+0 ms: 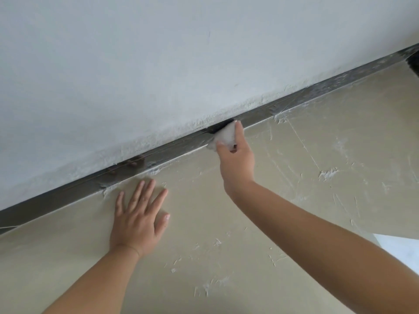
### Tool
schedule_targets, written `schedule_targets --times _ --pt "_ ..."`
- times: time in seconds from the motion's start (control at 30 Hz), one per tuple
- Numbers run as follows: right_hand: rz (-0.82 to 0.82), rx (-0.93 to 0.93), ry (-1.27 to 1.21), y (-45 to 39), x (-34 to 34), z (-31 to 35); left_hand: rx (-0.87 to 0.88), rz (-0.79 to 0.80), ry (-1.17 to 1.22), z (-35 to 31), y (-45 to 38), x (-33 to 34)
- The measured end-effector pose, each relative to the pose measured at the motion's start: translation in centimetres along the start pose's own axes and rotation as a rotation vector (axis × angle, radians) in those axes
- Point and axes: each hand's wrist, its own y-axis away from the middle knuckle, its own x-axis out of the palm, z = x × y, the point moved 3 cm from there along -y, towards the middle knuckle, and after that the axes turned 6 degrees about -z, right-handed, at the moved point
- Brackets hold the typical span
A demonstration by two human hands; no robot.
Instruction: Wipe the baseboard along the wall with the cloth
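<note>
No brand, label or writing can be read anywhere in the head view. Two hands show, one cloth, one baseboard.

The right hand, in the middle of the frame, grips a small white cloth: thumb and fingers curl round it, and the cloth is bunched under the fingertips and pressed against the dark grey baseboard. The cloth touches the baseboard where that strip meets the floor, just above the frame's centre.

The left hand, at lower left of centre, lies flat on the beige floor tile, palm down, fingers straight and spread, holding nothing. It sits near the baseboard but apart from it.

The baseboard runs as a diagonal band from the left edge, low, up to the upper right corner. It carries whitish dust and smears, heaviest toward the upper right. Above it the white wall fills the upper half, its lower edge rough and crumbly. The floor tile bears white scrapes and flecks, thickest at right. A pale patch shows at the right edge, lower down; I cannot tell what it is.
</note>
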Motion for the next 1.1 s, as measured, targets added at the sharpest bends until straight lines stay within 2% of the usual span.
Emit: schedule_targets --times 0.2,0.3,0.43,0.6,0.67,0.8,0.97,1.1 --pt "-0.293 -0.011 -0.041 -5.3 -3.8 2.3 0.016 -0.073 -0.012 0.0 -0.1 0.1" --pt "-0.366 -0.015 -0.078 -5.7 -3.7 3.9 0.069 -0.128 -0.015 0.5 0.1 -0.2" --pt "-0.237 0.011 -0.111 -1.6 -0.5 4.1 0.117 -0.134 -0.008 1.5 1.8 -0.8" --pt "0.035 -0.127 -0.046 5.6 3.6 2.7 0.131 -0.108 0.023 2.7 4.4 -0.7" --pt "0.077 -0.109 -0.062 6.1 4.4 2.3 0.107 -0.100 0.029 2.4 4.7 -0.6" --pt "-0.085 0.014 -0.120 2.3 3.4 2.1 0.064 -0.115 0.015 1.8 4.8 -0.3" --pt "-0.290 0.145 -0.134 -3.4 -1.7 1.8 0.078 -0.141 0.042 2.4 4.9 -0.1" --pt "-0.303 0.245 -0.132 -4.3 -3.8 -0.2 0.080 -0.140 0.060 2.8 4.9 0.1"
